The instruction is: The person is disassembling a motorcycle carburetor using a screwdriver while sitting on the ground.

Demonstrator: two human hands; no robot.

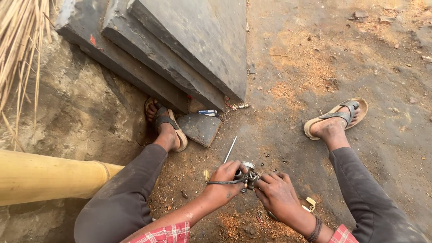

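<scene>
**Both hands on a small metal part, low over the dirt**

Head view: the person sits close to the ground, knees spread, dark trousers on both legs and a sandal on each foot. Between the knees, the left hand [223,180] is curled around a small metal part [249,173], greyish, with a round top; its fingers wrap the part's near side and also pinch a thin dark strap [220,182] that runs leftward across the hand. The right hand [280,195] is closed in from the other side, fingertips touching the part, a dark band on its wrist. The part hangs just above the oily ground [288,90], held by both hands.

A thin metal rod [230,149] lies on the dirt just beyond the left hand. Further up, a stack of dark stone slabs [189,49] leans over the left foot [165,126], with a slate chip [199,128] beside it. The right foot [335,119] is well apart. A yellow bamboo pole [45,177] lies at the left, dry straw [20,49] hanging above it.
</scene>
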